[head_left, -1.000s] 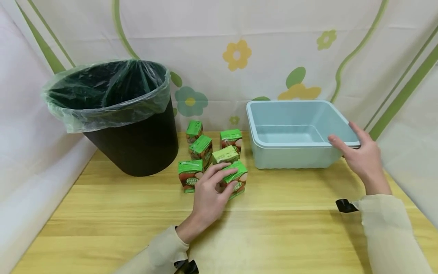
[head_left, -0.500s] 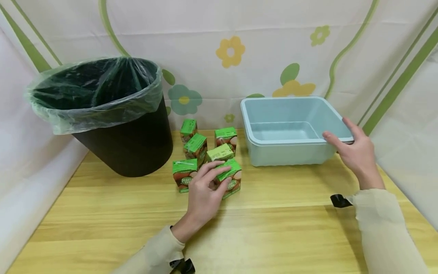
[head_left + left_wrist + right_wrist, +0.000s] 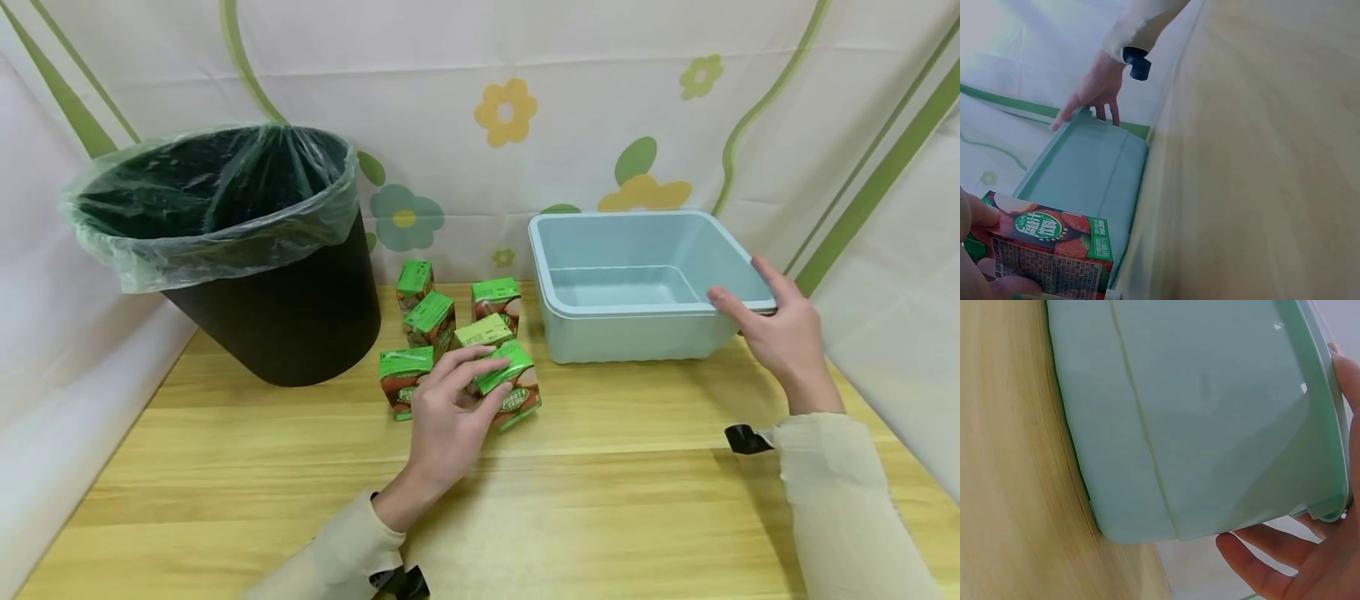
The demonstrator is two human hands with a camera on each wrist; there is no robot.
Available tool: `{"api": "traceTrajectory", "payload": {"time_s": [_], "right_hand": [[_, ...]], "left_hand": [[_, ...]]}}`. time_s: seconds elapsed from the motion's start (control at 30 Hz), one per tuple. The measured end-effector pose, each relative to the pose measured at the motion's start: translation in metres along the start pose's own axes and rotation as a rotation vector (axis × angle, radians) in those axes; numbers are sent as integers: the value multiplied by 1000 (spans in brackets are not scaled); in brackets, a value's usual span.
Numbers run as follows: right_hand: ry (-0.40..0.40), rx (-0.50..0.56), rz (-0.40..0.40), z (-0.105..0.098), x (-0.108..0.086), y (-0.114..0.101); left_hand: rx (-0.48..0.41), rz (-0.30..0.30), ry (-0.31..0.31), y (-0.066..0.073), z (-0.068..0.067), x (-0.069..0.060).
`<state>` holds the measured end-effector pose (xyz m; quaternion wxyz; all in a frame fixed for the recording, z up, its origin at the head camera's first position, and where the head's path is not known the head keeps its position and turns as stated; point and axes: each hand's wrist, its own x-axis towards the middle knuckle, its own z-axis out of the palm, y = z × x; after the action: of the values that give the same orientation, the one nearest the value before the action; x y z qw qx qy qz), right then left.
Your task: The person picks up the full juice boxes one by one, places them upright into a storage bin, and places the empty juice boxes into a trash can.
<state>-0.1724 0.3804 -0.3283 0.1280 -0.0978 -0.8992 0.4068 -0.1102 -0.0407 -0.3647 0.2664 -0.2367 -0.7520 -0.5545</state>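
Note:
In the head view my left hand (image 3: 450, 421) pinches a green-topped red juice box (image 3: 517, 392) between thumb and fingers; the box is tilted. The left wrist view shows the strawberry pictures on that same box (image 3: 1047, 240). Behind and beside it stand several more small boxes, among them a pale green-topped one (image 3: 483, 330) and one at the left (image 3: 405, 361). My right hand (image 3: 787, 342) grips the right front corner of a light blue bin (image 3: 630, 337), thumb on the rim and other fingers outside, which the right wrist view shows under its wall (image 3: 1260, 562).
A black trash can (image 3: 300, 317) with a translucent green liner (image 3: 247, 258) stands at the left back of the wooden table (image 3: 600, 500). Behind the table hangs a white curtain (image 3: 420, 100) with printed flowers.
The box in my left hand has tilted and shifted slightly right and upward. My right hand keeps its hold on the bin. The head view has shifted a little.

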Motion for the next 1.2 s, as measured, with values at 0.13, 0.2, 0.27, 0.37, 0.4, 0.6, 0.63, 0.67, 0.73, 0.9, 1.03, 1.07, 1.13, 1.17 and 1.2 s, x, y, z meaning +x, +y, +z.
{"api": "traceTrajectory", "payload": {"time_s": [0.13, 0.2, 0.27, 0.37, 0.4, 0.6, 0.63, 0.67, 0.73, 0.9, 1.03, 1.07, 1.13, 1.17, 1.2], "right_hand": [[0, -1, 0, 0, -1, 1], [-2, 3, -1, 0, -1, 0], [-5, 6, -1, 0, -1, 1], [-11, 8, -2, 0, 0, 1], [-11, 10, -3, 0, 0, 1], [-14, 20, 4, 1, 0, 1], [-15, 23, 5, 1, 0, 1], [-15, 26, 7, 0, 0, 1], [-15, 32, 11, 0, -1, 1], [-13, 36, 19, 0, -1, 1], [-10, 30, 19, 0, -1, 0], [-10, 30, 20, 0, -1, 0], [-10, 32, 21, 0, -1, 0], [-10, 34, 22, 0, -1, 0], [-11, 37, 22, 0, -2, 0]], "left_hand": [[-23, 2, 13, 7, -1, 4], [-29, 4, 20, 11, -1, 7], [-38, 2, 27, 15, -1, 10], [-46, 1, 40, 20, -2, 15], [-47, 0, 45, 22, -2, 17], [-56, 25, 73, 30, -5, 28], [-58, 32, 76, 31, -5, 31], [-60, 37, 80, 32, -6, 34], [-62, 43, 89, 33, -7, 39], [-66, 38, 123, 34, -11, 50], [-86, 24, 138, 34, -14, 57], [-89, 19, 139, 34, -14, 59], [-92, 10, 143, 34, -14, 61], [-92, 3, 146, 34, -14, 63], [-90, 0, 147, 35, -13, 64]]}}
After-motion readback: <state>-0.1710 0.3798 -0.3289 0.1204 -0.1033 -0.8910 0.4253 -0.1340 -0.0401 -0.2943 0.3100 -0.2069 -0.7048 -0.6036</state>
